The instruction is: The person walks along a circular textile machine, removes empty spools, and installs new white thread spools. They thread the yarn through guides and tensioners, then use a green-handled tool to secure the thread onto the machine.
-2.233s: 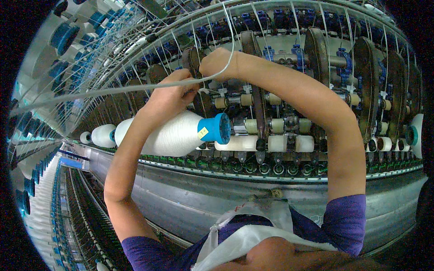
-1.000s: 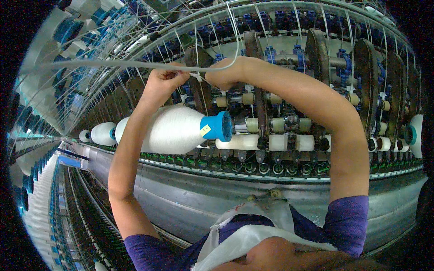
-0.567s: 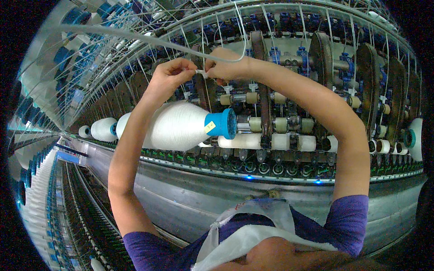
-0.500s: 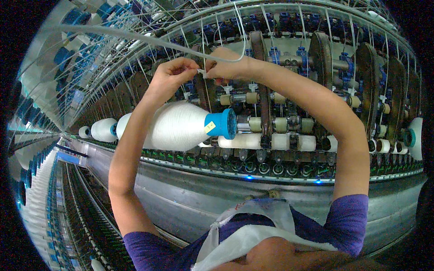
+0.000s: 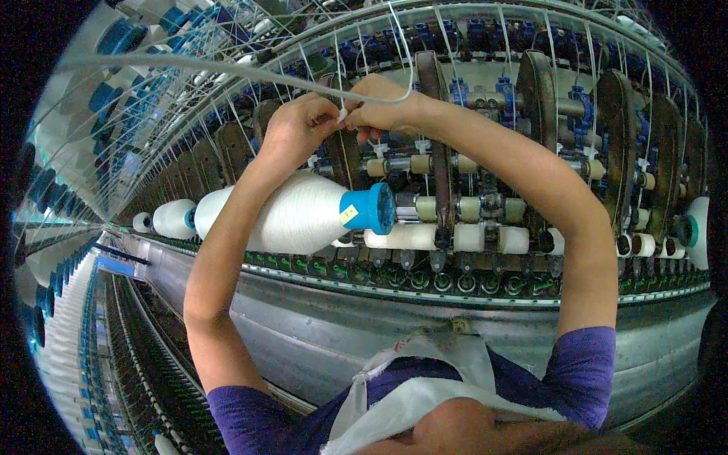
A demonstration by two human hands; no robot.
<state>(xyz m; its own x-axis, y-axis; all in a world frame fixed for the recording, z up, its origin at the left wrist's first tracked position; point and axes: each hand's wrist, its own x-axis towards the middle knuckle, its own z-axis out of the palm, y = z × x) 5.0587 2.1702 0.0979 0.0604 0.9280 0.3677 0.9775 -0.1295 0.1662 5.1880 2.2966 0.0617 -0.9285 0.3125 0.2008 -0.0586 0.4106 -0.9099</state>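
Note:
High in front of the spinning frame, my two hands meet fingertip to fingertip. My left hand is closed in a pinch on a short piece of white fibre strand. From the other side my right hand, bent inward with its fingers curled, pinches the same strand. Part of the strand is hidden by the fingers. Below my hands lies a large white bobbin on its side, its blue end toward the right. My left forearm passes in front of the bobbin.
A pale bent guide rod crosses above my hands. Dark upright arms and several cream rollers line the machine. Green-marked spindles run under them, above a metal ledge. More bobbins continue to the left.
My left hand has shifted slightly right and turned, bringing its fingertips closer to my right hand's. Two blue lights on the lower rail no longer show.

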